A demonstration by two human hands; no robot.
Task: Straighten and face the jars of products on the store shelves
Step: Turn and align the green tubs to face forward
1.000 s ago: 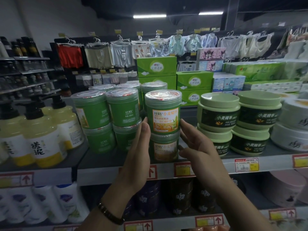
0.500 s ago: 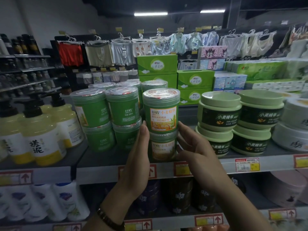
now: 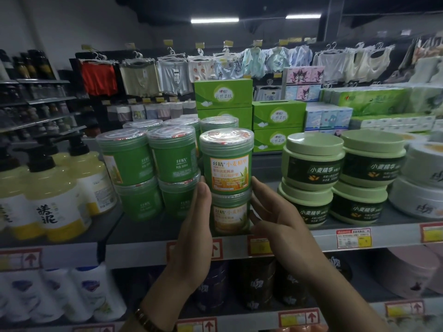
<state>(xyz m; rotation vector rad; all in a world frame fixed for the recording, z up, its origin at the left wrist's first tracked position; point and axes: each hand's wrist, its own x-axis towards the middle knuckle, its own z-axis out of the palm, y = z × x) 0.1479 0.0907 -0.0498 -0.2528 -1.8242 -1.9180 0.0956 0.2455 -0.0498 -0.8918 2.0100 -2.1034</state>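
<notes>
Left hand (image 3: 194, 226) and right hand (image 3: 275, 224) press the lower jar's (image 3: 229, 213) sides with straight fingers; turn it slowly so the upper jar (image 3: 226, 164) on it cannot slip

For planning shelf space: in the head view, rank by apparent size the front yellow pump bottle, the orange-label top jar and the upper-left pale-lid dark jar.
1. front yellow pump bottle: largest, but perhaps nearer the camera.
2-3. orange-label top jar and upper-left pale-lid dark jar: one taller, one wider, too alike to rank.
</notes>
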